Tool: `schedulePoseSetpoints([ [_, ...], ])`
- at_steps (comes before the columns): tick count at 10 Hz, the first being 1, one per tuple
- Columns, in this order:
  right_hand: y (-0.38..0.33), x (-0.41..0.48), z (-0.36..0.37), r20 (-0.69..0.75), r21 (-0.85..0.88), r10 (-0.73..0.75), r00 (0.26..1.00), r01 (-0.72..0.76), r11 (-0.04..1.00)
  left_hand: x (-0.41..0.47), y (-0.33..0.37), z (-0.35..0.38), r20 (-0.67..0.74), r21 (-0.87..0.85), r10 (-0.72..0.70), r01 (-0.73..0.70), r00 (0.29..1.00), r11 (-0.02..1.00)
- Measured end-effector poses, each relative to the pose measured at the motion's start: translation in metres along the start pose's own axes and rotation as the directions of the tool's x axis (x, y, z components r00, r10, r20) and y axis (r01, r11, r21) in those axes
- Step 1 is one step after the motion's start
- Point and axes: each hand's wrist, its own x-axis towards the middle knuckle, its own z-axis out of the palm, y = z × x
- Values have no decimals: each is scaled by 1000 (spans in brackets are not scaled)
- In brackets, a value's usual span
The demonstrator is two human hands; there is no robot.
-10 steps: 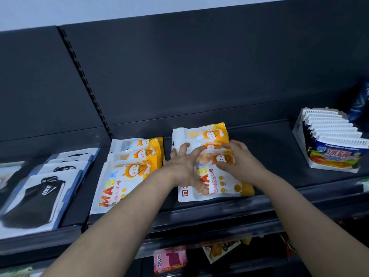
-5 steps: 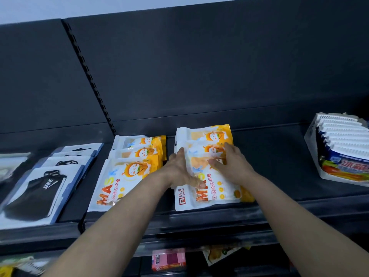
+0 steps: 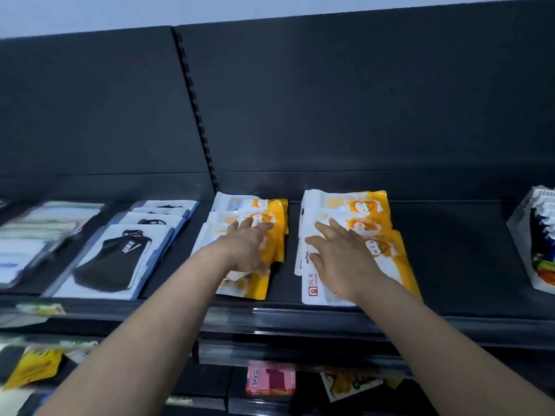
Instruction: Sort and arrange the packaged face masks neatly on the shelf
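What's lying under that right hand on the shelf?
The right hand rests flat on an overlapping row of orange-and-white mask packs. Their far ends show beyond the fingers. The print under the palm is covered, as is anything beneath the packs.

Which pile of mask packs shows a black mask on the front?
The white pile just left of the orange pile under the left hand.
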Motion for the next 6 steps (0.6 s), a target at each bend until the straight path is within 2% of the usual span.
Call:
schedulePoseSetpoints([
  [1,-24,-2,7,41,28,-35,999,34,999,-16,-27,8,72,-6,-61,61,996,998],
  [2,-43,-3,9,63,-16,-18,998,19,1000,-21,-35,25,-22,30,-30,31,999,999],
  [4,-68,-9,3,28,-75,48,998,-46,996,-34,-49,16,-120,-84,15,-25,993,996],
  [5,-82,-15,4,-45,-101,11,999,-15,995,-45,-54,6,-152,-43,75,-83,985,996],
  [6,-94,-17,1,-40,-154,-22,999,15,988,-58,-59,-3,-219,-42,74,-86,973,995],
])
